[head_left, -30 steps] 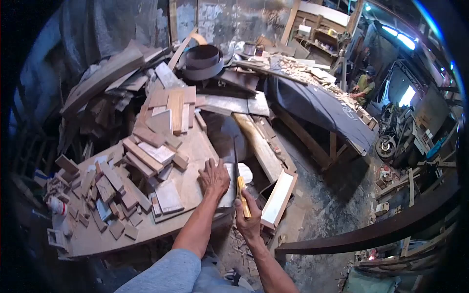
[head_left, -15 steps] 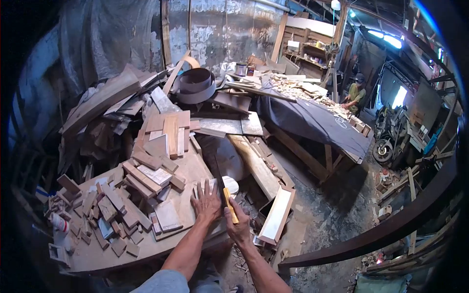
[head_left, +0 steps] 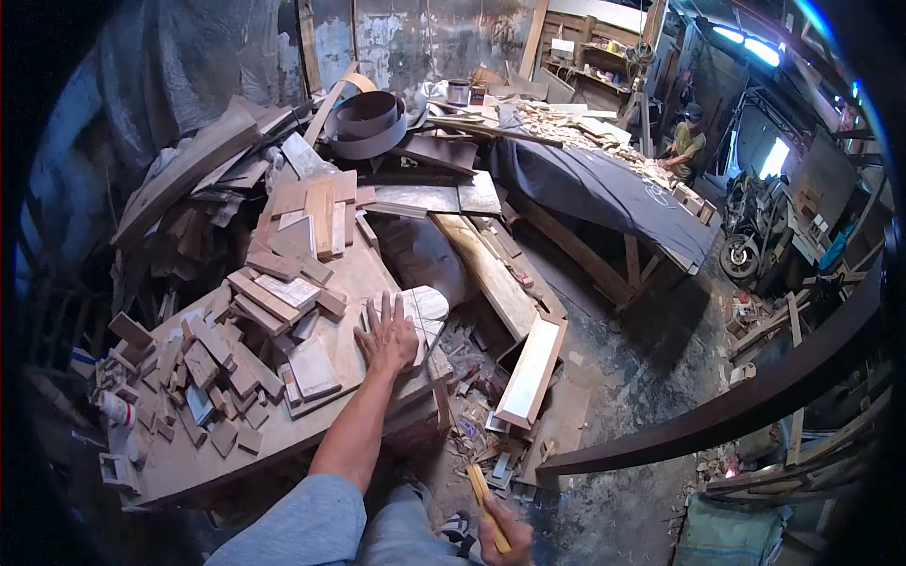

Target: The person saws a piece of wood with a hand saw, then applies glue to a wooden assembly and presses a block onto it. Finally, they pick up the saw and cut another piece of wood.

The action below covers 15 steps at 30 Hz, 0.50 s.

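Observation:
My left hand (head_left: 388,332) presses flat, fingers spread, on a pale rounded wooden piece (head_left: 422,308) at the right edge of the plywood worktop (head_left: 283,429). My right hand (head_left: 505,542) is low at the bottom of the view, closed around the yellow handle of a hand saw (head_left: 489,509). The saw's blade runs up toward the worktop's corner and is hard to make out. The saw is away from the pale piece.
Many small wood offcuts (head_left: 212,363) cover the worktop. Stacked planks (head_left: 316,212) lie behind. A long pale board (head_left: 530,370) leans to the right, scraps litter the floor. A dark-covered table (head_left: 604,193), a seated person (head_left: 685,149) and a motorbike (head_left: 746,250) are farther off.
My right hand has pulled the saw back and down, away from the pale piece to the bottom of the view. My left hand stays pressed on the piece.

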Each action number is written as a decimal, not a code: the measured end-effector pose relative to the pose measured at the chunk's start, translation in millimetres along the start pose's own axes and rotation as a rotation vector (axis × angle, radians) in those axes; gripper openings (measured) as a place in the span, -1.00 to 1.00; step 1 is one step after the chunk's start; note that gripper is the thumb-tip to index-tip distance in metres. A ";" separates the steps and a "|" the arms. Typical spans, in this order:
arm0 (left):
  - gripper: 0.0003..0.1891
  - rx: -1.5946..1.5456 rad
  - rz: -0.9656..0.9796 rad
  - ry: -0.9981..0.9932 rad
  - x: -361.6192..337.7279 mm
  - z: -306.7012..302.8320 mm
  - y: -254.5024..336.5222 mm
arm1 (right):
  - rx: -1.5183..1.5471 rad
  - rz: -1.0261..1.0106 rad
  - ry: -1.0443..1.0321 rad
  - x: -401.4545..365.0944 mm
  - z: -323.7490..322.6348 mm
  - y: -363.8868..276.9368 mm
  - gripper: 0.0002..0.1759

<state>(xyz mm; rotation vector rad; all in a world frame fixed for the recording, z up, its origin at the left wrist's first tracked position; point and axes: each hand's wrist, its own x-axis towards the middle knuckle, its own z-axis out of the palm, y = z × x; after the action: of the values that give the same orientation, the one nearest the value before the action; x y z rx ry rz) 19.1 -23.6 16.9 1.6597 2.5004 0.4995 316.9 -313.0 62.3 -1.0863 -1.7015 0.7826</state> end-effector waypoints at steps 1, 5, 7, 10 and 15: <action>-0.31 0.007 0.007 0.000 1.4 -1.5 -1.2 | -0.014 -0.047 0.039 0.4 -10.1 -21.3 -0.56; -0.30 -0.038 0.014 -0.045 1.9 -4.7 -1.9 | -0.001 -0.044 0.150 -21.8 -42.3 -36.9 -0.60; -0.30 -0.031 0.036 -0.044 4.7 -4.0 -5.1 | 0.013 0.006 0.168 -7.5 -46.9 -29.5 -0.53; -0.29 -0.062 0.054 -0.067 13.7 -6.2 -7.4 | -0.040 -0.001 0.161 55.5 -19.7 0.8 -0.45; -0.30 -0.108 0.087 0.023 12.4 5.5 -14.3 | 0.172 -0.001 0.175 199.8 79.4 26.7 -0.47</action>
<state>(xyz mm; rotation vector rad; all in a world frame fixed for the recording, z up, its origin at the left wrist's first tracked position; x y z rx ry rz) 3.1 -16.2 8.4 1.7366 2.3783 0.6544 217.8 -121.7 84.6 -1.0044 -1.4603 0.7937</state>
